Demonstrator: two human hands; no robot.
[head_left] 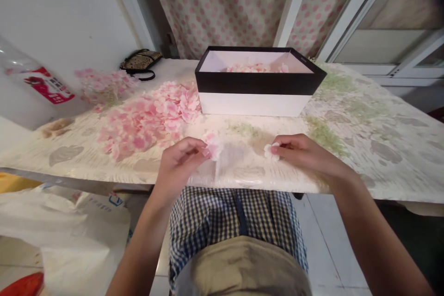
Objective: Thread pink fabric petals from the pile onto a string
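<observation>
Head view: near the front edge of the tabletop (251, 178), the left hand (182, 159) pinches a pale pink blossom (214, 145), the right hand (305, 152) a white blossom (271, 151). Beyond, pink petals (142, 122) lie heaped leftward; toward the back edge, a black-rimmed box (255, 103) contains more.

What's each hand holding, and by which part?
Left hand: pink petals, pinched at the edge nearest that hand. Right hand: pale petals, pinched by fingertips; exact spot hidden.

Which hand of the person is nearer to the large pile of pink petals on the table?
Left. The left hand is close beside the pink pile; the right hand is farther off, well to its right.
</observation>
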